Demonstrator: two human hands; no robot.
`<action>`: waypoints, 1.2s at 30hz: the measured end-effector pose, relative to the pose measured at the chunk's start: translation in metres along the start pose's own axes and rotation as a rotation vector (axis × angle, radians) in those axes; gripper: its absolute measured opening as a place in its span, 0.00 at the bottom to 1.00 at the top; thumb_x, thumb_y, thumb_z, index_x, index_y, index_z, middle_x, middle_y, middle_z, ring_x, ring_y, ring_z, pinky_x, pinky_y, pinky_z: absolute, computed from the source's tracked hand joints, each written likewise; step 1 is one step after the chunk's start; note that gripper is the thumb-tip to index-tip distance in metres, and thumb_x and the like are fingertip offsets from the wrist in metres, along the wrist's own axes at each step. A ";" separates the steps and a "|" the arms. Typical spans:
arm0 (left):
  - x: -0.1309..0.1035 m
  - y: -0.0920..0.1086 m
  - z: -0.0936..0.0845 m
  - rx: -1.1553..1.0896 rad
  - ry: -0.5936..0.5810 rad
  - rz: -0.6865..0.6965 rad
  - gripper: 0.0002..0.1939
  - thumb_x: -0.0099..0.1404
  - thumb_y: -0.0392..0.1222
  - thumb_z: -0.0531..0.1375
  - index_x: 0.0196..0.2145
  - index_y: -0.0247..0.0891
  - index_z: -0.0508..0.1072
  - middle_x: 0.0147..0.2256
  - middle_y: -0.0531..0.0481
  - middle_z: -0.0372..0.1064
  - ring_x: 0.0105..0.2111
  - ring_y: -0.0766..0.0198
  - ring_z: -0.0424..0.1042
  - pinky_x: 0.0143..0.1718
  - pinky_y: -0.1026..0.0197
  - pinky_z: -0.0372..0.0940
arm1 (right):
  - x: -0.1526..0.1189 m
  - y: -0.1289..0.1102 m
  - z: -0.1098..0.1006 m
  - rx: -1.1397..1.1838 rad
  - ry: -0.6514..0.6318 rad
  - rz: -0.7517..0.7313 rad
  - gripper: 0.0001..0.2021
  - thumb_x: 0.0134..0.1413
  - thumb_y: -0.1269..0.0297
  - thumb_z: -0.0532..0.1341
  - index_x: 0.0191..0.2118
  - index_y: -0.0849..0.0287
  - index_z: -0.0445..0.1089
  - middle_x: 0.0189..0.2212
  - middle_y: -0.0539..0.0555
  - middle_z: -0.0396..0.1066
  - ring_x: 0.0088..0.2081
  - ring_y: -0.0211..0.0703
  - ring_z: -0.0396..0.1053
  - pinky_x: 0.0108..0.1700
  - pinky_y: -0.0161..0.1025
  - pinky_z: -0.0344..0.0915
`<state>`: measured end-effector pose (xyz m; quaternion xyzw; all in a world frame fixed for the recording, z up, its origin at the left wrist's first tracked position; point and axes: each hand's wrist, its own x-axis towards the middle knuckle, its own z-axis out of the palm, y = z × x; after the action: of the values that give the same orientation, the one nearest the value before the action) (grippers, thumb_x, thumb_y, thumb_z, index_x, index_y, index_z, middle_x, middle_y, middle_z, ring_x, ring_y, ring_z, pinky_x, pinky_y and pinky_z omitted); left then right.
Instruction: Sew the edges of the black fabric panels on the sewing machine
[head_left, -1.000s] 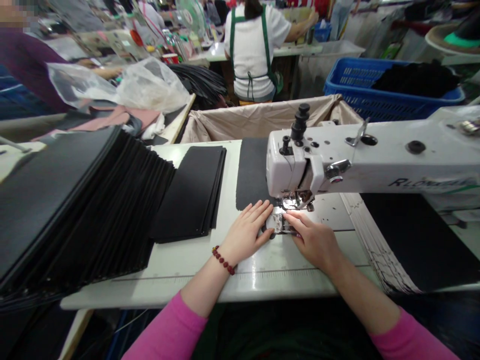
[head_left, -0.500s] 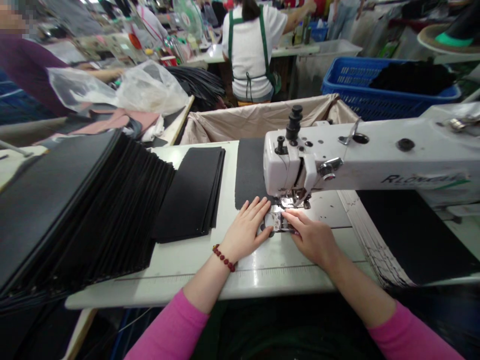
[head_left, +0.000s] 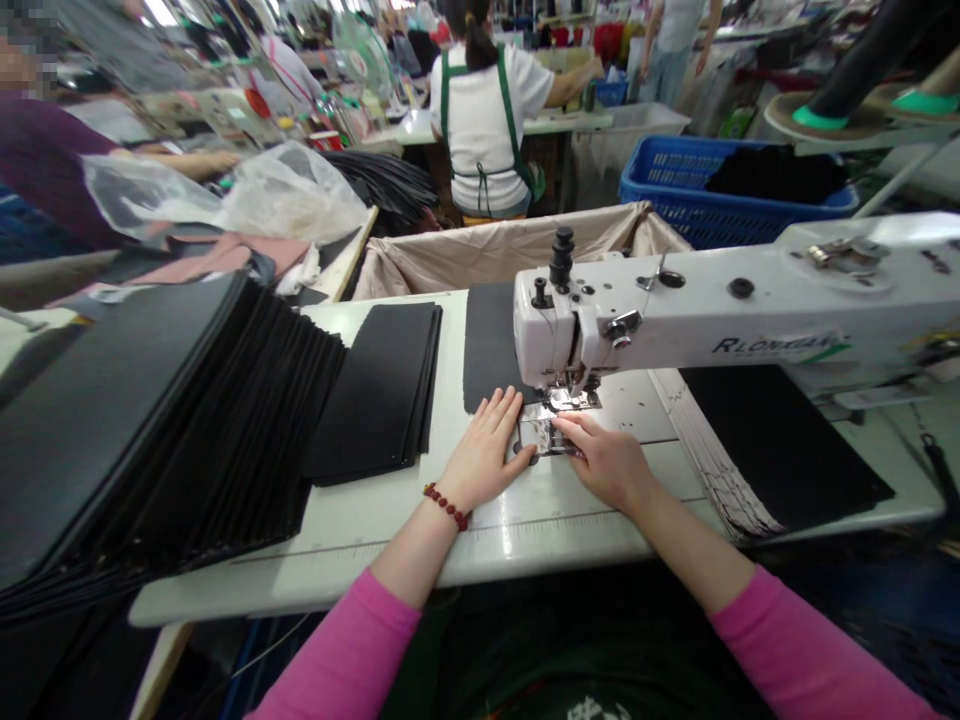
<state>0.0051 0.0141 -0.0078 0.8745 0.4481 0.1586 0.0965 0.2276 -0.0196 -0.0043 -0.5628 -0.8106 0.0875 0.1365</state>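
Note:
A white sewing machine (head_left: 660, 305) reaches in from the right, its needle area lit over a metal plate (head_left: 537, 428). Under and left of its head lies a dark fabric panel (head_left: 487, 345). My left hand (head_left: 484, 450) is flat with fingers spread, the fingertips on the panel's near edge and the thumb beside the metal plate. On the plate's right, just in front of the presser foot (head_left: 574, 400), rests my right hand (head_left: 604, 460). Its fingers are close together and point left; whether anything small is under them is hidden.
Left on the white table (head_left: 360, 520) are a tall stack of black panels (head_left: 172, 420) and a smaller stack (head_left: 379, 390). More panels with pale edges (head_left: 780, 440) lie at right. Behind are a cloth-lined bin (head_left: 487, 250), a blue basket (head_left: 667, 185) and a person in an apron (head_left: 484, 120).
The camera view has turned slightly right, so the machine and table appear shifted left. Both hands keep nearly the same place by the needle area, and the fabric panel looks almost unmoved.

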 end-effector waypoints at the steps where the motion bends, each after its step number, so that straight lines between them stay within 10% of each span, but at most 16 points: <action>1: 0.000 0.001 -0.001 0.011 0.010 -0.003 0.37 0.68 0.52 0.55 0.67 0.35 0.46 0.67 0.40 0.45 0.68 0.52 0.41 0.66 0.46 0.44 | 0.000 0.000 0.000 0.002 0.001 0.000 0.26 0.56 0.70 0.56 0.61 0.51 0.61 0.60 0.51 0.63 0.49 0.46 0.70 0.43 0.40 0.68; 8: -0.006 0.018 -0.023 0.124 0.139 -0.248 0.25 0.72 0.53 0.47 0.55 0.32 0.65 0.36 0.41 0.76 0.41 0.51 0.74 0.53 0.45 0.61 | -0.001 -0.001 0.000 0.011 0.024 -0.004 0.24 0.57 0.69 0.55 0.60 0.50 0.62 0.60 0.50 0.64 0.49 0.46 0.70 0.44 0.40 0.67; 15: -0.077 0.044 -0.029 0.200 0.005 -0.272 0.40 0.63 0.61 0.57 0.64 0.31 0.55 0.63 0.32 0.54 0.62 0.43 0.55 0.61 0.43 0.53 | -0.004 0.000 -0.002 0.045 0.071 -0.013 0.23 0.58 0.69 0.55 0.59 0.49 0.63 0.57 0.51 0.66 0.46 0.47 0.72 0.41 0.40 0.67; 22: -0.167 0.057 -0.047 0.177 -0.201 -0.223 0.41 0.62 0.37 0.55 0.69 0.40 0.42 0.69 0.44 0.38 0.68 0.49 0.40 0.65 0.40 0.45 | -0.003 0.005 -0.002 0.159 0.129 -0.013 0.20 0.58 0.70 0.57 0.55 0.50 0.66 0.56 0.52 0.67 0.46 0.46 0.71 0.43 0.38 0.67; 30: -0.137 0.054 -0.062 0.030 -0.256 -0.049 0.40 0.57 0.34 0.58 0.66 0.41 0.50 0.69 0.44 0.40 0.68 0.48 0.40 0.65 0.37 0.43 | -0.052 0.010 -0.024 0.305 0.217 0.036 0.17 0.63 0.68 0.51 0.55 0.53 0.66 0.50 0.54 0.70 0.49 0.44 0.69 0.48 0.38 0.66; 36: -0.092 0.097 -0.024 -0.088 -0.159 0.068 0.36 0.62 0.41 0.63 0.64 0.41 0.53 0.66 0.44 0.49 0.67 0.52 0.47 0.65 0.44 0.50 | -0.124 0.004 -0.031 0.473 0.170 0.254 0.12 0.64 0.61 0.52 0.47 0.54 0.69 0.39 0.53 0.75 0.37 0.44 0.73 0.39 0.38 0.66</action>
<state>0.0187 -0.1163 0.0267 0.8939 0.4016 0.1114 0.1649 0.2815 -0.1349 0.0087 -0.6176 -0.6762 0.2431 0.3198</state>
